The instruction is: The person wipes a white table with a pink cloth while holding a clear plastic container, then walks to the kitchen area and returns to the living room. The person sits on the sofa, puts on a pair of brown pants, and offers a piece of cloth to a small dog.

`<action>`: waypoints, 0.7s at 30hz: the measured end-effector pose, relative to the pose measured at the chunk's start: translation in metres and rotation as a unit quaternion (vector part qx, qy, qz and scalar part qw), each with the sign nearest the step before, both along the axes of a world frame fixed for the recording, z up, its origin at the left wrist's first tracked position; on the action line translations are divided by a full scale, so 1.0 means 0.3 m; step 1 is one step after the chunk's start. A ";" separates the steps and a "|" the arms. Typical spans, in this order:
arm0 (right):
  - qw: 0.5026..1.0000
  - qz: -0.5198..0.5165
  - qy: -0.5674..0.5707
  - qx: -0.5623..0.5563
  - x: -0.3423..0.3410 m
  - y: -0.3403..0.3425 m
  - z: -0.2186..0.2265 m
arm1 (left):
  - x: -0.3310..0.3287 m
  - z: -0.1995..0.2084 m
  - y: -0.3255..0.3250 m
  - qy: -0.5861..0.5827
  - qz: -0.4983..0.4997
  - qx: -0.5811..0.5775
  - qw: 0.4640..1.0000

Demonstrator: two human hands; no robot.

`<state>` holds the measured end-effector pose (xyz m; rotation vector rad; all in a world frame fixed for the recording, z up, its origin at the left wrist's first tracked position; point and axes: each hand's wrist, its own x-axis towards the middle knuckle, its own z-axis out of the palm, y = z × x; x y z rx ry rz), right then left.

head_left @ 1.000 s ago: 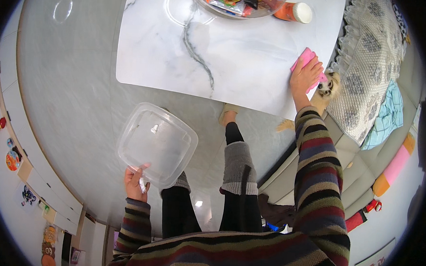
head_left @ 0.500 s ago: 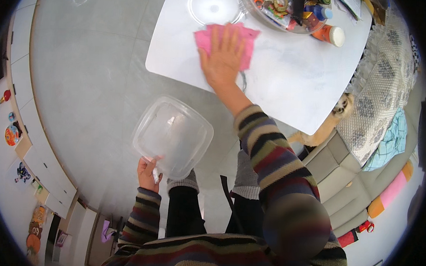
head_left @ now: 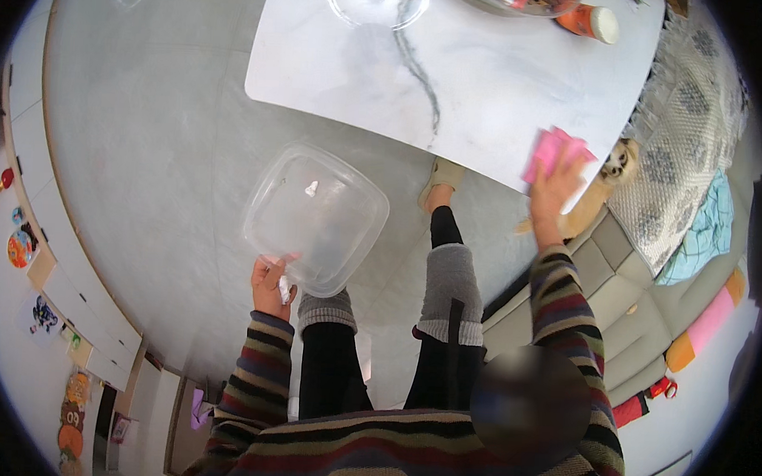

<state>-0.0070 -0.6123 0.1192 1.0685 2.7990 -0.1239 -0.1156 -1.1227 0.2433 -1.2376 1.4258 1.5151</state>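
My left hand (head_left: 268,291) is closed on the near rim of a clear plastic container (head_left: 318,222), held out over the floor. A small crumpled white scrap (head_left: 312,188) lies in the container, and something white and crumpled (head_left: 286,289) shows beside my fingers. At the near right corner of the white marbled table (head_left: 337,74), my right hand (head_left: 555,193) presses on a bunched pink cloth (head_left: 556,150). The fingers lie over the cloth and are slightly smeared by motion.
A round clear dish (head_left: 375,16) and an orange bottle with a white cap (head_left: 590,23) stand at the table's far side, near a bowl of odds and ends (head_left: 527,2). A small tan dog (head_left: 595,196) is between the table corner and the beige sofa (head_left: 592,277).
My right hand has swept the pink cloth from the table's middle to its near right corner, where it is now bunched. The container in my left hand has barely moved.
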 end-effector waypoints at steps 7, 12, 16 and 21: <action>0.999 0.026 0.034 0.029 0.005 -0.178 -0.059 | -0.007 -0.103 -0.027 0.023 0.027 -0.013 0.999; 0.979 0.195 -0.001 -0.051 -0.355 -0.530 -0.012 | -0.057 -0.190 -0.034 0.043 0.057 -0.026 0.997; 0.955 0.273 0.087 -0.074 -0.714 -0.646 -0.002 | -0.074 -0.222 -0.061 0.058 0.086 -0.029 0.994; 0.944 0.268 0.189 -0.032 -1.025 -0.654 -0.028 | -0.087 -0.238 -0.084 0.054 0.118 -0.042 0.991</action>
